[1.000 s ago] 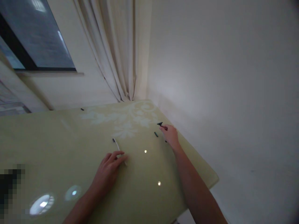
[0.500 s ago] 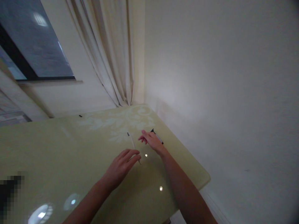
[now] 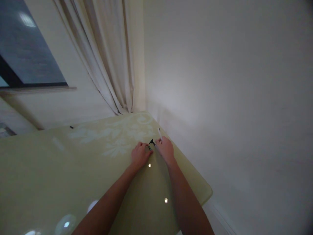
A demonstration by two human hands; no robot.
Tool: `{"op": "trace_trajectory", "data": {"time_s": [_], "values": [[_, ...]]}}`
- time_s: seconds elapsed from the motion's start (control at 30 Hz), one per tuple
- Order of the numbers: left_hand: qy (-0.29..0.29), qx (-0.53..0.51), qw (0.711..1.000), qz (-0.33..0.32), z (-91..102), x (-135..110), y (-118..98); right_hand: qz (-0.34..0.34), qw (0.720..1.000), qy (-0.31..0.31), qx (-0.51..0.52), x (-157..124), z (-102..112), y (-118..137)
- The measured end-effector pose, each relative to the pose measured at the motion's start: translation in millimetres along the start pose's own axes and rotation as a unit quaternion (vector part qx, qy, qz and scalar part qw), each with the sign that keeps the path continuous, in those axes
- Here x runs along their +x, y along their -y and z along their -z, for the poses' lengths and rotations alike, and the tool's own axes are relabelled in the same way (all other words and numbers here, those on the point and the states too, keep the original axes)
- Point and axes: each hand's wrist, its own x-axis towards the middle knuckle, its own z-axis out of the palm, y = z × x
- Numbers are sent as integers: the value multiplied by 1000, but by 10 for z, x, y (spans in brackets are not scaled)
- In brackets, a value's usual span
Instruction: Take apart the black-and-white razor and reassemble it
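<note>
My right hand [image 3: 166, 149] is closed, low over the table near its right edge. A slim white stick with a dark tip, like a toothbrush [image 3: 160, 133], rises from its fingers. Just left of those fingers is a razor [image 3: 152, 142] with a black T-shaped head; my right hand covers its handle. My left hand [image 3: 141, 154] is close by on the left, with thumb and forefinger closed around a small dark piece [image 3: 150, 148] whose kind is too small to make out. The two hands are nearly touching, either side of the razor head.
The glossy pale green table [image 3: 85, 169] has a white leaf pattern and lamp reflections. A small black object [image 3: 71, 127] lies near its far edge. A bare wall [image 3: 220, 98] runs along the right side, and a curtain [image 3: 110, 65] hangs in the corner.
The toothbrush has gone from beneath my left hand to my right hand, right of the razor. My left hand has moved forward and right to the razor head. The view has shifted slightly right.
</note>
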Motion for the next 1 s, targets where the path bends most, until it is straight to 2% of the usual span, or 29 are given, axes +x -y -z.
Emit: {"op": "trace_trajectory", "data": {"time_s": [0.1,0.2,0.33,0.47,0.53,0.6,0.67,0.73,0.83,0.9,1.0], "values": [[0,-13,1000,5,3,8,21,-27,994,70,-80,-34,-3,-22],[-7,-63,998,-31,113,-170,208,-25,990,104,-93,-96,-80,34],[-34,-82,995,-49,415,-664,632,12,988,103,-113,-214,-188,140],[-85,-70,994,-15,698,-1195,1002,28,985,96,-143,-267,-204,182],[-131,-72,989,9,778,-1368,1084,50,988,74,-129,-269,-188,206],[-175,-76,981,20,820,-1459,1093,81,993,53,-71,-298,-187,267],[-212,-77,974,9,838,-1488,1059,108,990,80,37,-391,-218,372],[-241,-77,967,-16,845,-1493,1014,126,964,165,166,-556,-284,502],[-259,-79,961,-59,841,-1515,966,129,900,299,290,-862,-406,672],[-259,-80,959,-85,836,-1542,951,122,871,350,323,-1023,-467,732],[-255,-77,958,-102,834,-1573,932,99,851,380,350,-1131,-496,745]]}}
